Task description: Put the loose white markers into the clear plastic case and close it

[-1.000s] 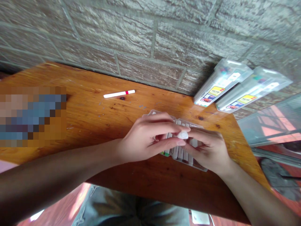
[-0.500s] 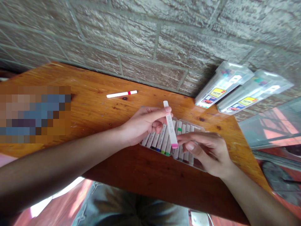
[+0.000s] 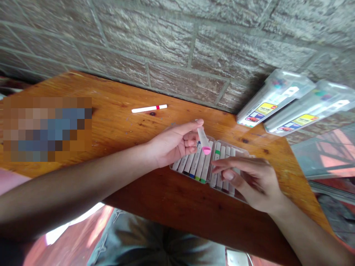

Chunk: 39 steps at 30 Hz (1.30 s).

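At the left edge of the table [image 3: 111,96], a blurred patch [image 3: 47,129] hides whatever lies there. To its right, near the back edge, a white marker with a red band [image 3: 149,109] lies flat on the wood. The person's left hand [image 3: 176,146] reaches in over the table's right half, thumb and fingers clamped on a marker with a pink end [image 3: 203,138]; that marker is held up above an open clear case [image 3: 240,149], tilted, its pink end pointing toward the table's front edge. The case lies between the back and front edges, and rows of white pens [image 3: 204,166] fill both halves, some with blue, lime or green ends, one with a green band. Over the case's right half is the right hand [image 3: 253,181], its thumb and forefinger slightly apart with nothing between them; whether it touches the pens beneath cannot be told. Farthest right, by the table's back right corner, two clear boxes [image 3: 267,99] stand side by side near the stone wall [image 3: 172,37], each with a yellow and blue label.
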Tool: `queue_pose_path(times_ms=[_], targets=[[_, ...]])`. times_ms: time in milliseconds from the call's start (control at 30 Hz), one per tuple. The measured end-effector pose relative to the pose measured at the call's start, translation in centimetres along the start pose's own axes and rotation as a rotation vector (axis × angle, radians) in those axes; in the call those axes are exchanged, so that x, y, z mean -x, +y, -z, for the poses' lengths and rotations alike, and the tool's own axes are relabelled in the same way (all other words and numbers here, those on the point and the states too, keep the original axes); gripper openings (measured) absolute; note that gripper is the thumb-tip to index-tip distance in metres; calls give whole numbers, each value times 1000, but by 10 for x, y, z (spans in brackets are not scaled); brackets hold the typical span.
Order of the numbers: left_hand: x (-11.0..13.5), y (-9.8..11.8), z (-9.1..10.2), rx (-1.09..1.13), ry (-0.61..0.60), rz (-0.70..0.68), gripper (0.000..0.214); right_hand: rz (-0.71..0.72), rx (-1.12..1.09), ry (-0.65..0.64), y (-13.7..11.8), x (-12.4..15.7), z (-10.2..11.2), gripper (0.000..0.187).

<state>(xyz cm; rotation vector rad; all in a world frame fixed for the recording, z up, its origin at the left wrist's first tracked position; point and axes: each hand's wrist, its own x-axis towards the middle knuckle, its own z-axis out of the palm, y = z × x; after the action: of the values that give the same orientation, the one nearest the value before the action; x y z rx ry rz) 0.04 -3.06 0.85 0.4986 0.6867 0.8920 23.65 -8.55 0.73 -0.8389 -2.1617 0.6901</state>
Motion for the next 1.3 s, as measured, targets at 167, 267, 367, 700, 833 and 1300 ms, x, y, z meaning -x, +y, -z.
queue_pose_path(times_ms=[167, 267, 367, 700, 833, 1300], targets=[[1, 1, 0, 29, -26, 10, 23, 11, 17, -7, 0, -1, 0, 17], [-2, 1, 1, 32, -37, 14, 24, 13, 17, -11, 0, -2, 1, 17], [-2, 1, 1, 26, -44, 11, 23, 14, 11, -12, 2, 1, 0, 19], [17, -24, -11, -56, -179, 131, 28, 242, 238, 297, -23, 2, -16, 49], [20, -34, -13, -36, -245, 209, 34, 346, 301, 304, -32, -4, -15, 27], [23, -34, -14, -76, -193, 294, 30, 309, 358, 416, -29, 5, -14, 14]])
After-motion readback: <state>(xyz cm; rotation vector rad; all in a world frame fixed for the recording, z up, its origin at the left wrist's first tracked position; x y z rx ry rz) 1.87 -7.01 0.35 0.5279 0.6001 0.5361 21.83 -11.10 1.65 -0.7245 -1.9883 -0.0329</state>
